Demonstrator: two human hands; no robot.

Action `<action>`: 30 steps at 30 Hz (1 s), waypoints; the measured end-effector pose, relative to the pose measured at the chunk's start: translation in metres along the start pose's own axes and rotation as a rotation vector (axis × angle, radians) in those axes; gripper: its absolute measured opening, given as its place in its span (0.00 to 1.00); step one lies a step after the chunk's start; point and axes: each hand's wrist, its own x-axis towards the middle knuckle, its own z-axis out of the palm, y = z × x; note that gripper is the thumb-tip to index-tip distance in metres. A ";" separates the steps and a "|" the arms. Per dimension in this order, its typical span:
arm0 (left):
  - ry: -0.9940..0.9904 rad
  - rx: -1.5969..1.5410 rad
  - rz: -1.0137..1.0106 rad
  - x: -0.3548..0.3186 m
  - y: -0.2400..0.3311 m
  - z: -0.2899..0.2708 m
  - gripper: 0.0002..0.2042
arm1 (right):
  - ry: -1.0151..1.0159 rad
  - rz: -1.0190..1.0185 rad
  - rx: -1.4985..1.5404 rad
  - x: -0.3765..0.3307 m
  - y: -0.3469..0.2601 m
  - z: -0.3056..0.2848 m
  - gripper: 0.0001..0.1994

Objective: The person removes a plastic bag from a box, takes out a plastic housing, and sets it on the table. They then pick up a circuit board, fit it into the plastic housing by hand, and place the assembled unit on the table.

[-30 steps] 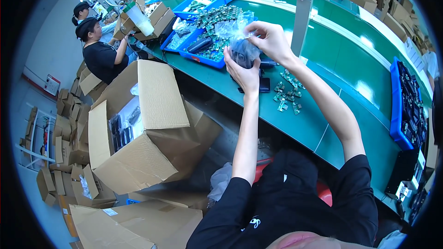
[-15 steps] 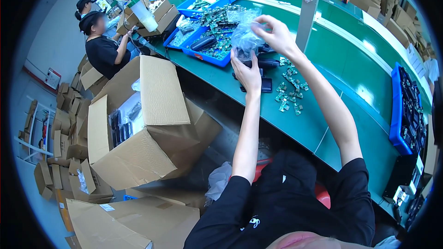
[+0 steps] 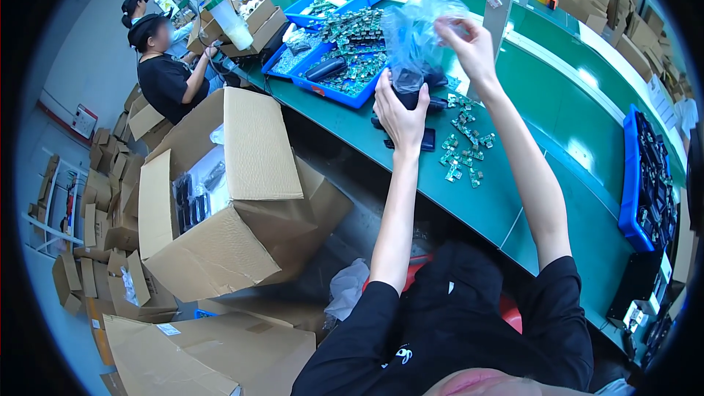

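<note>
My left hand (image 3: pixel 400 114) grips a small black device (image 3: pixel 408 82) from below, held up over the green table (image 3: pixel 557 139). A clear plastic bag (image 3: pixel 414 29) covers the top of that device. My right hand (image 3: pixel 469 48) pinches the upper edge of the bag and holds it raised. Below my hands lie a flat black part (image 3: pixel 422 141) and a scatter of small green circuit boards (image 3: pixel 462 147) on the table.
A blue tray (image 3: pixel 345 94) of green boards and black parts sits beyond my hands, another blue tray (image 3: pixel 636 176) at the right. An open cardboard box (image 3: pixel 220 198) with black parts stands at my left. Two people (image 3: pixel 172 81) work at the far left among stacked cartons.
My right hand has lifted the bag's edge higher and to the right, stretching the bag upward off the black device. My left hand keeps its hold on the device.
</note>
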 end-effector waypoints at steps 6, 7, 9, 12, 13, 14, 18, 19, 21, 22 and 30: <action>-0.060 0.170 0.124 -0.002 -0.005 0.004 0.29 | 0.225 -0.093 0.152 -0.007 -0.021 -0.034 0.11; -0.049 0.156 0.139 -0.003 -0.002 0.003 0.27 | 0.260 -0.102 0.155 -0.010 -0.025 -0.040 0.11; -0.039 0.146 0.155 -0.002 -0.001 0.002 0.25 | 0.265 -0.096 0.165 -0.020 -0.032 -0.050 0.11; -0.003 0.109 0.192 -0.001 -0.001 0.002 0.20 | 0.279 -0.081 0.181 -0.029 -0.039 -0.061 0.12; -0.009 0.105 0.192 -0.001 0.001 0.002 0.20 | 0.295 -0.109 0.179 -0.030 -0.040 -0.067 0.12; 0.001 0.073 0.201 -0.001 0.002 0.002 0.17 | 0.311 -0.137 0.177 -0.032 -0.042 -0.072 0.12; 0.054 -0.011 0.236 0.002 0.003 -0.003 0.11 | 0.325 -0.138 0.103 -0.041 -0.060 -0.080 0.12; 0.084 -0.031 0.249 0.002 0.003 -0.005 0.09 | 0.321 -0.125 0.069 -0.041 -0.062 -0.081 0.12; 0.113 -0.051 0.268 0.005 0.005 -0.004 0.07 | 0.314 -0.129 0.081 -0.038 -0.061 -0.086 0.12; 0.116 -0.064 0.270 0.006 0.005 -0.004 0.07 | 0.305 -0.128 0.087 -0.037 -0.060 -0.088 0.12; 0.101 -0.115 0.307 0.037 0.012 0.016 0.05 | 0.301 -0.108 0.062 -0.035 -0.051 -0.113 0.12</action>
